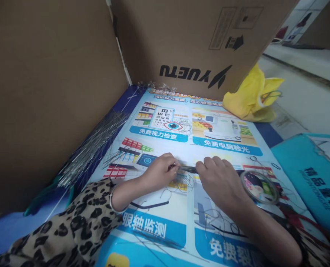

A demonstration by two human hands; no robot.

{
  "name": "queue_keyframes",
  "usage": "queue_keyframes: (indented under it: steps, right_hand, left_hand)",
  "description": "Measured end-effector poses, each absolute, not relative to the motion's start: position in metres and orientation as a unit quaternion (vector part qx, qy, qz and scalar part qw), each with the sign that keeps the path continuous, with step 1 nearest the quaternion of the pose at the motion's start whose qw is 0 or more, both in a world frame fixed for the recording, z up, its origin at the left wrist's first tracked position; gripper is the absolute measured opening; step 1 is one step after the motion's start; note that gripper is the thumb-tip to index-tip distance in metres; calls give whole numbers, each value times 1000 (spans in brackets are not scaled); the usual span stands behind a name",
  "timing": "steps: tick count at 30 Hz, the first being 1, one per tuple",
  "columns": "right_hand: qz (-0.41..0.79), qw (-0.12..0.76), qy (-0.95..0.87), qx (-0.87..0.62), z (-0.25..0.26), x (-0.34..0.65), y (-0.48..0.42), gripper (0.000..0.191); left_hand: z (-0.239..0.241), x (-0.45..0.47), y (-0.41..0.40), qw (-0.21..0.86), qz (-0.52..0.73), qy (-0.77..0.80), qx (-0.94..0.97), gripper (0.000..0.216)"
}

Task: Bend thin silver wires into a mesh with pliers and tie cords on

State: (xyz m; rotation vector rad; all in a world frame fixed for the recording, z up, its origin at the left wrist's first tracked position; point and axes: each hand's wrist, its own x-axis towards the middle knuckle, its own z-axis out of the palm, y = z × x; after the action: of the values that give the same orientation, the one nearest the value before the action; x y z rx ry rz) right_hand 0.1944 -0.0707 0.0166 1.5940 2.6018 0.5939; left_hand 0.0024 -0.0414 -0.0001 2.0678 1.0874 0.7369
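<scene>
Head view: two hands meet over the middle of one poster (188, 207). The left hand (163, 170) is closed in a pinch on thin wire (178, 164); the right hand (217, 178) is closed around one dark tool (188, 169), its tip pointing left at that wire. Loose wires lie on the poster and one bundle (94, 142) lies at left, too many to count. One clear ring (244, 184) sits just beside the right forearm. Two cardboard panels stand there: a plain panel (48, 92) at left and a printed panel (181, 37) far, reading "YUETU" upside down. One yellow bag (244, 96) stands far right, its contents hidden. One blue box (301, 167), at right, reads "精品童鞋"; what it holds cannot be told. Poster captions include "免费视力检查", "免费电脑验光" and "眼轴监测".
</scene>
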Motion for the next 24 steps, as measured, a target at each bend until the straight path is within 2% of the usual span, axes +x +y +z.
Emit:
queue_keyframes:
  steps: [24]
  right_hand:
    - [176, 53, 820, 542, 16, 186, -74, 10]
  left_hand:
    - [-5, 3, -42, 321, 311, 438, 780, 14]
